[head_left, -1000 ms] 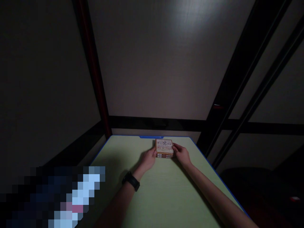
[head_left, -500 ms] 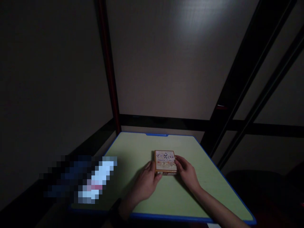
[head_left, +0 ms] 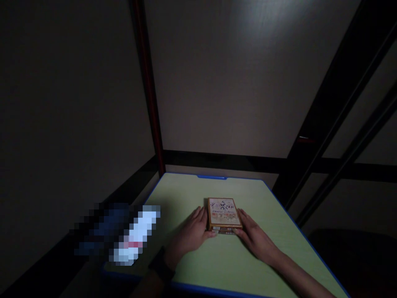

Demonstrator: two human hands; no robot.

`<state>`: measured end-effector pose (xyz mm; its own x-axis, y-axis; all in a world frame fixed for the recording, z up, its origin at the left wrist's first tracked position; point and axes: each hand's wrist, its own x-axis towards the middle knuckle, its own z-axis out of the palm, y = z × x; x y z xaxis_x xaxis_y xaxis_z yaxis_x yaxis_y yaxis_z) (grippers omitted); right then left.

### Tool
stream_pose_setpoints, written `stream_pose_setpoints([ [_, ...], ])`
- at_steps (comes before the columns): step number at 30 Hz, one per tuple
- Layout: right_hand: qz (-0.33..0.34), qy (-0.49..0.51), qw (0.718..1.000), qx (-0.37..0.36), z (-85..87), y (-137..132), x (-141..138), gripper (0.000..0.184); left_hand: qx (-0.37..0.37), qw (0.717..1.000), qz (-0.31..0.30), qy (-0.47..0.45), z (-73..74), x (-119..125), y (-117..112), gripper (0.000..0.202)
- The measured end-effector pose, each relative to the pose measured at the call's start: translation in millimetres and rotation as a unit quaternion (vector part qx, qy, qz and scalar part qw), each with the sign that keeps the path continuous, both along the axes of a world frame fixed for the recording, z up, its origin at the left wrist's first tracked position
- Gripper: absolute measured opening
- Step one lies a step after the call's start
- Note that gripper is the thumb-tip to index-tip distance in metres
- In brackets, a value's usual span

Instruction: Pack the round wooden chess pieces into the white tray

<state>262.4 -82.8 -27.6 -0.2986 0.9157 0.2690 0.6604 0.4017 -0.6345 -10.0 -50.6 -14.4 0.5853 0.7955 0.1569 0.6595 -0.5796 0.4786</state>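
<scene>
A flat Chinese chess box [head_left: 223,213] lies on the pale green table top, with a light printed lid, dark lettering and a brown-gold border. My left hand [head_left: 192,231] holds its left side, thumb along the front face and fingers along the side edge. From the right, my right hand [head_left: 256,238] grips the opposite side, its thumb at the front right corner. The lid shows fully, while the fingertips at the sides are partly hidden. A dark band [head_left: 161,265] circles my left wrist.
The green table [head_left: 182,190] has a blue rim and a blue clip-like piece [head_left: 212,177] at its far edge. Pale wall panels with dark frames [head_left: 214,159] stand close behind and to the left. A pixelated bright patch [head_left: 136,236] covers something at the left.
My right hand has slid from the lid's right edge down to the side and front corner. The box has turned slightly. The whole view has shifted, so everything sits further right.
</scene>
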Motion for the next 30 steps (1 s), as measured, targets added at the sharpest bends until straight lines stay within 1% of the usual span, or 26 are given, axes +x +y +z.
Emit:
stream_pose_setpoints([
  [3, 0.01, -0.056, 0.998, 0.022, -5.6, 1, -3, 0.063, -0.008, 1.0, 0.017, 0.022, -9.7, 3, -4, 0.071],
  [7, -0.006, -0.094, 0.995, 0.032, -16.3, 2, -4, 0.06, 0.007, 0.998, 0.043, 0.037, -19.3, 8, -6, 0.064],
  [9, -0.014, -0.104, 0.994, 0.036, -22.2, 2, -4, 0.06, 0.007, 0.998, 0.053, 0.04, -19.3, 9, -6, 0.063],
  [12, -0.015, -0.105, 0.994, 0.04, -26.9, 3, -5, 0.06, -0.007, 0.998, 0.062, 0.025, -12.3, 10, -7, 0.061],
  [15, -0.014, -0.099, 0.995, 0.031, -22.3, 1, -8, 0.06, -0.037, 0.996, 0.074, 0.015, -3.9, 9, -7, 0.06],
  [18, -0.013, -0.084, 0.996, 0.011, -10.2, -3, -11, 0.062, -0.051, 0.996, 0.078, 0.014, -3.7, 6, -6, 0.059],
  [20, -0.01, -0.071, 0.997, -0.001, -2.2, -5, -12, 0.064, -0.043, 0.996, 0.079, 0.009, -8.9, 4, -5, 0.059],
  [22, -0.013, -0.061, 0.998, -0.015, 3.0, -7, -13, 0.067, -0.03, 0.996, 0.08, 0.005, -16.0, 1, -4, 0.063],
  [25, -0.023, -0.061, 0.997, -0.03, 5.2, -8, -13, 0.071, -0.009, 0.996, 0.09, -0.001, -25.2, -1, -2, 0.07],
  [30, -0.013, -0.078, 0.997, -0.014, 6.2, -7, -15, 0.067, 0.017, 0.997, 0.071, 0.027, -32.9, -2, 3, 0.063],
])
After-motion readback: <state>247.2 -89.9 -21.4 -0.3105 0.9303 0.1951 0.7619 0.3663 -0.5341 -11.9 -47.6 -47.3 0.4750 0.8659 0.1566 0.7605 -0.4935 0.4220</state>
